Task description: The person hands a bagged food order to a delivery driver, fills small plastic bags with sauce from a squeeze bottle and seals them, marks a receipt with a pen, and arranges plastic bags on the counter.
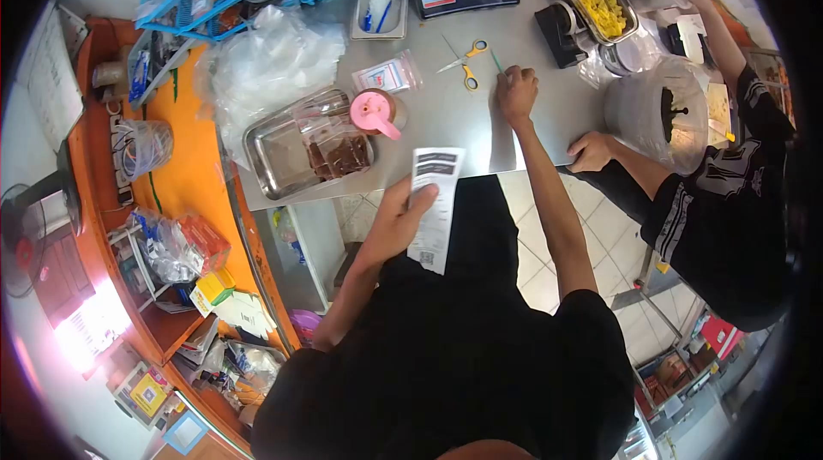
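White printed paper slip [435,224], centre of frame, pinched between thumb and fingers of the left hand [399,222]. Above right, curled fingers of the right hand [518,96] meet a slim green rod [497,60]; grip cannot be told.

We wear a black short-sleeved T-shirt [446,366] and black trousers [482,228]; our 2 forearms [555,203], left hand [399,218] and right hand [518,95] are bare.
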A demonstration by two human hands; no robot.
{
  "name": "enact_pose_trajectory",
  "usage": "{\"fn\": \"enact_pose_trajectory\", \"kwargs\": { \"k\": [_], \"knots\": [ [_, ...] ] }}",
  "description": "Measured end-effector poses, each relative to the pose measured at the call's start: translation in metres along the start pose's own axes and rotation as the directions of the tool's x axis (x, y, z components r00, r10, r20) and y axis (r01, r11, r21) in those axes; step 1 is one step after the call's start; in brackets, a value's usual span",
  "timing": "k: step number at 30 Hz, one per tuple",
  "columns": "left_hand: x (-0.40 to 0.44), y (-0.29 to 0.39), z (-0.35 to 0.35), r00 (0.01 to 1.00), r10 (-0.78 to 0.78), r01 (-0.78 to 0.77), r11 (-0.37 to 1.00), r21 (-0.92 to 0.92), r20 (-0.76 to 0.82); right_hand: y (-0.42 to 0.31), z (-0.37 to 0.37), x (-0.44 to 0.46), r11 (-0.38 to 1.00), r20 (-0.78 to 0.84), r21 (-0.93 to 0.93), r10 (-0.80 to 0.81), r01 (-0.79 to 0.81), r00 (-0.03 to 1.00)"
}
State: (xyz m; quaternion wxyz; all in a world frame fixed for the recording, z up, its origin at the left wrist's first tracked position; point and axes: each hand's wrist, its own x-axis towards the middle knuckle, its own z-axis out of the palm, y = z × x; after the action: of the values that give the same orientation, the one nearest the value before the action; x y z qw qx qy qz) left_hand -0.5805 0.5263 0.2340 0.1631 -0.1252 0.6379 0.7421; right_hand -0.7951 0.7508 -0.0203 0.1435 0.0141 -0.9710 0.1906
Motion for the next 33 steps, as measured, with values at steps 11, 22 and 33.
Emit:
{"fn": "enact_pose_trajectory", "kwargs": {
  "k": [11,22,33],
  "knots": [
    [0.203,-0.216,0.018,0.738,0.598,-0.153,0.599,0.786,-0.312,0.023,-0.087,-0.027,0.180,0.640,0.733,0.142,-0.656,0.755],
    [0.164,-0.211,-0.012,0.969,0.247,-0.106,0.393,0.914,0.006,0.014,-0.084,-0.083,-0.445,0.636,0.654,-0.112,-0.611,0.763],
    [0.168,-0.216,-0.011,0.947,0.321,-0.101,0.358,0.928,-0.020,-0.029,-0.032,-0.111,0.321,0.607,0.746,0.033,-0.584,0.794]
  ]
}}
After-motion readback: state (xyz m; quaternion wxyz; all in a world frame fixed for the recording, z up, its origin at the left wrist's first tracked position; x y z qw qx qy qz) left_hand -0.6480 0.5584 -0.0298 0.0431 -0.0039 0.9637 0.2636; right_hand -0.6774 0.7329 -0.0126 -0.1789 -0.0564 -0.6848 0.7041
